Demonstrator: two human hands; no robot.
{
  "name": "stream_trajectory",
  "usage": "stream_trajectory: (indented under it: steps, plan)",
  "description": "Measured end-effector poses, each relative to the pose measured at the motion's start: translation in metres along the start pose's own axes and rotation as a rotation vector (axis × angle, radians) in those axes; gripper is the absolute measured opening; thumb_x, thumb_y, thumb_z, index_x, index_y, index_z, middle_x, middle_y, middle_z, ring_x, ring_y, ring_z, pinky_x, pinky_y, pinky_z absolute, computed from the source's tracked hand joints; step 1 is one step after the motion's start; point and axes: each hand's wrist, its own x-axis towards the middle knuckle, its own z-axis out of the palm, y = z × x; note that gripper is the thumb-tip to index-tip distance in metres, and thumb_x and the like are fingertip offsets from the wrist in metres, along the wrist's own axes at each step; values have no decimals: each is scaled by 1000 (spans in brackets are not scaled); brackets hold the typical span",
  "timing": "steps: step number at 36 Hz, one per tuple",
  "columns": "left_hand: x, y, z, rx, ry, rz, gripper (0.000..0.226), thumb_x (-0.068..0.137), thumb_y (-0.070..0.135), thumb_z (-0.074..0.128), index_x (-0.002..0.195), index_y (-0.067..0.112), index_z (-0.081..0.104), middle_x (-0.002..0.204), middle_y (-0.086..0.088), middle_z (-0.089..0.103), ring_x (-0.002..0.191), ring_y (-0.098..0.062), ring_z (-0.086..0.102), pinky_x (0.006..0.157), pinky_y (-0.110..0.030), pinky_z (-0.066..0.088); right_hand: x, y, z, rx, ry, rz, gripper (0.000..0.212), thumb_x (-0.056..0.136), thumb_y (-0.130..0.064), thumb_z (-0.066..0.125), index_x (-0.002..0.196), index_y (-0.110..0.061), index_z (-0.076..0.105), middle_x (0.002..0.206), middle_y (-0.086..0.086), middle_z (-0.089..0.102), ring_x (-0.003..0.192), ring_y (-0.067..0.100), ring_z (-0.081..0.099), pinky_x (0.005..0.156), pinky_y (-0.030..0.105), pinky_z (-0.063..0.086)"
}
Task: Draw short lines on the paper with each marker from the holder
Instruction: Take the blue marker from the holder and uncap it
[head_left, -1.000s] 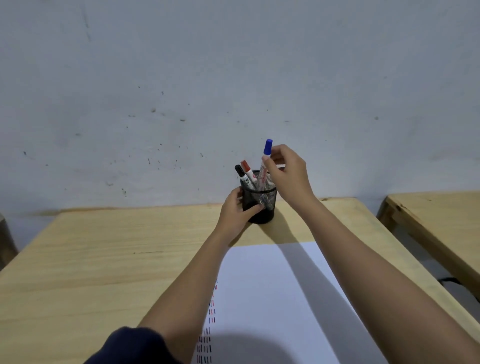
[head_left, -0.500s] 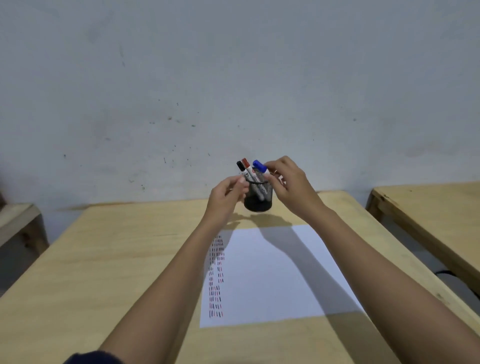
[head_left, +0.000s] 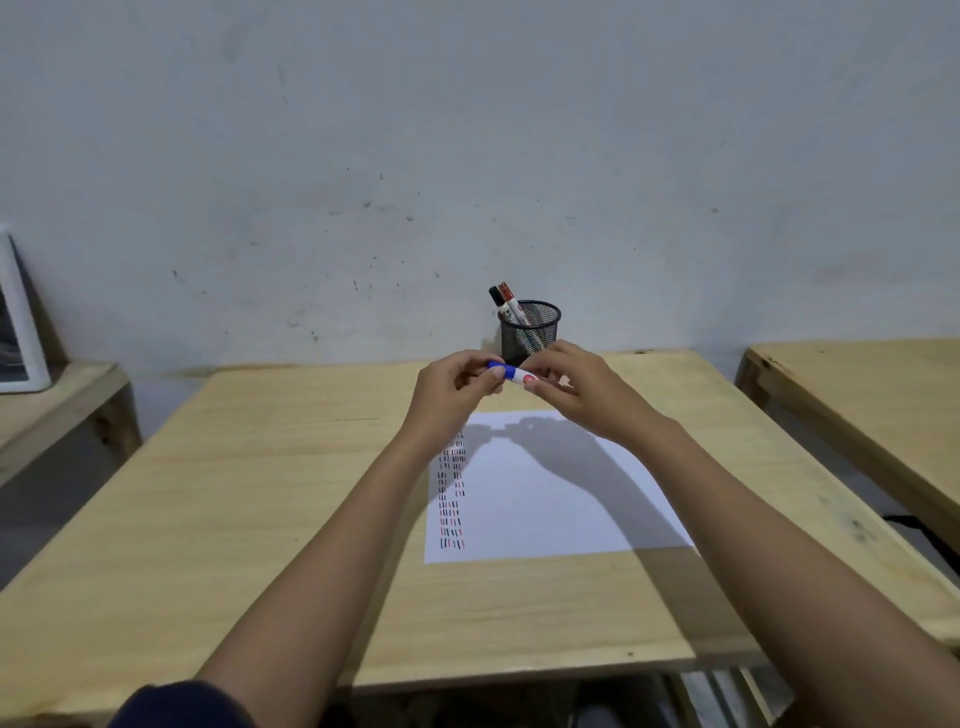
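Blue marker (head_left: 506, 372) now out of holder (head_left: 530, 332), pinched between left hand (head_left: 457, 387) and right hand (head_left: 571, 387). Light, rigid, smooth; grip barrel, pull cap.

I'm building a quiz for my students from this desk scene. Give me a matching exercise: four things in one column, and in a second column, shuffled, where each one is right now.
Things
1. blue-capped marker
2. red-capped marker
3. mesh holder
4. paper

Places
A. lying flat on the table, with short lines down its left side
B. standing at the far edge of the table, by the wall
C. held above the table between the left hand and the right hand
D. leaning inside the holder beside the black-capped marker

Pairs: 1-C, 2-D, 3-B, 4-A
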Motion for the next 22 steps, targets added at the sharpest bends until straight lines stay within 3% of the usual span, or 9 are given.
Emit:
stream_trajectory:
  steps: [4, 8, 14, 18, 22]
  plan:
    - [-3, -4, -17, -92, 70, -45, 17, 88, 6, 59, 102, -3, 65, 75, -8, 66, 66, -3, 65, 79, -21, 55, -5, 3, -4, 227, -20, 111, 9, 87, -22, 61, 92, -21, 68, 87, 12, 64, 70, 17, 51, 66, 32, 42]
    - [-10, -10, -29, -173, 112, -85, 14, 89, 5, 57, 100, 1, 65, 78, -7, 66, 66, -2, 66, 78, -17, 55, -12, 6, -2, 480, 131, 233, 7, 81, -15, 70, 88, -15, 71, 83, 4, 69, 59, 10, 61, 65, 22, 49]
    - [-19, -13, -22, -231, 90, -123, 11, 92, 4, 52, 100, 0, 59, 79, -9, 63, 64, 1, 65, 72, -12, 53, -19, 3, 24, 1108, 339, 499, 7, 79, -6, 69, 82, -12, 68, 61, -5, 63, 56, 5, 56, 54, 12, 47]
    - [-22, -14, -13, -174, 45, -122, 12, 93, 5, 51, 101, 2, 59, 79, -6, 63, 65, 1, 63, 73, -12, 53, -19, -10, 44, 1486, 411, 631, 6, 84, -9, 65, 79, -11, 65, 58, -5, 62, 52, 2, 57, 53, 9, 49]
    - [-19, -12, -6, -49, -11, -95, 13, 93, 8, 51, 100, 5, 61, 76, -3, 63, 62, 2, 61, 72, -14, 51, -14, -22, 59, 1596, 366, 643, 11, 86, -13, 63, 77, -8, 65, 61, -3, 67, 57, 3, 62, 57, 10, 52]
